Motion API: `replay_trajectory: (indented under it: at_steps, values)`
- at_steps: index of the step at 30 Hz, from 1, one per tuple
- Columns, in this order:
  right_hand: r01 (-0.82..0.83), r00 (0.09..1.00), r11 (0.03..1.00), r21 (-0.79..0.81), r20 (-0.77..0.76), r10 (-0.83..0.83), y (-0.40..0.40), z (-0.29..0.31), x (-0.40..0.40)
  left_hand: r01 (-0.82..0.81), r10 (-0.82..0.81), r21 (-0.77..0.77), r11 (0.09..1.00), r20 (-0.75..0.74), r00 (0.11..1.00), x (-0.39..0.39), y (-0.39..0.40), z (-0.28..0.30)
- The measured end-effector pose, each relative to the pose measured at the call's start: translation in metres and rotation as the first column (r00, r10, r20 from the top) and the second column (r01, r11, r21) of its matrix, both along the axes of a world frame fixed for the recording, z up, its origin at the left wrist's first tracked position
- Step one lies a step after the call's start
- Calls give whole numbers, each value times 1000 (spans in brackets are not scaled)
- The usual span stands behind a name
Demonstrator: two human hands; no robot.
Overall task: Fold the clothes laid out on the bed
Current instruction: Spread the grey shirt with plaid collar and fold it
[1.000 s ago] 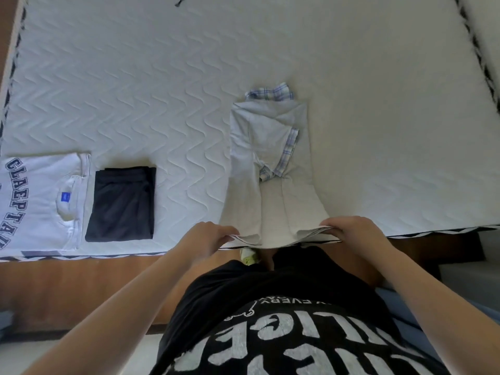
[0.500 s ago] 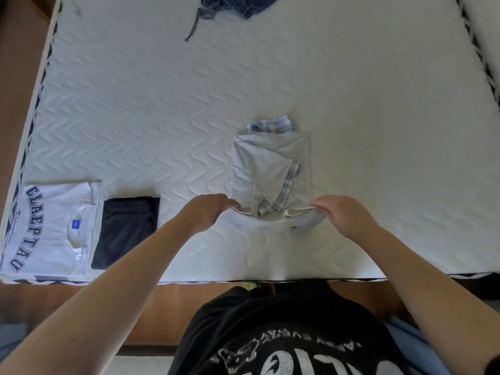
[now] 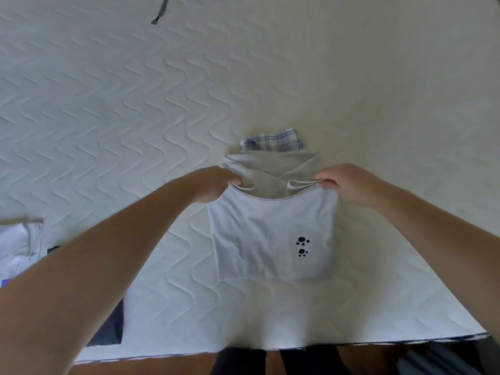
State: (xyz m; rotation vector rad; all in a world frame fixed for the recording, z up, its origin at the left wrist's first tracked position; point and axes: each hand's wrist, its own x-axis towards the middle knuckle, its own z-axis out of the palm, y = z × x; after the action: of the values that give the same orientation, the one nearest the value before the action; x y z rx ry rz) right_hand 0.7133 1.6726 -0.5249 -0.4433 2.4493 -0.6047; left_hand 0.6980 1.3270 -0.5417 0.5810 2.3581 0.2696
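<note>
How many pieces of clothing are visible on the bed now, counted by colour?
Light grey, held by both hands: 1, the grey shirt
White: 1, the white T-shirt
Dark: 2, the folded dark garment and the dark garment with a cord
Total: 4

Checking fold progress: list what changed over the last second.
Both hands, left hand and right hand, carried the grey shirt's bottom hem from the near bed edge up toward the plaid collar, doubling it over; paw prints now show. Both still pinch the hem. The folded pile at left stayed.
</note>
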Motion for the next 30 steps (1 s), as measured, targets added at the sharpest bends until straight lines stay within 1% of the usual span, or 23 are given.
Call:
replay_trajectory:
  at_steps: [5,7,13,15,19,24,26,28,30]
  values:
    - [73,997,997,36,24,-74,5,-49,-59,-57,58,51,997,-27,998,-63,8,-37]
    - [77,996,996,46,32,-79,9,-69,-77,-88,90,61,994,-35,995,-83,10,-54]
    - [101,995,992,76,-1,-101,19,-114,-126,-161,170,105,981,-81,982,-120,10,-98]
    - [104,995,992,73,-15,-103,18,-124,-137,-171,179,94,981,-89,980,-126,12,-109]
    - [199,978,980,7,-64,-198,7,-140,-148,-210,212,26,977,-82,974,-131,16,-122]
    - [282,943,955,-88,-158,-293,-9,-153,-149,-296,297,25,955,-81,951,-137,12,-124]
    - [303,928,944,-129,-188,-323,-11,-155,-147,-315,319,55,947,-80,944,-139,8,-125]
    - [337,905,927,-163,-215,-367,-10,-156,-143,-339,351,124,933,-92,932,-138,8,-126]
    - [381,888,908,-172,-205,-412,-7,-158,-143,-383,406,187,905,-104,908,-137,9,-128]
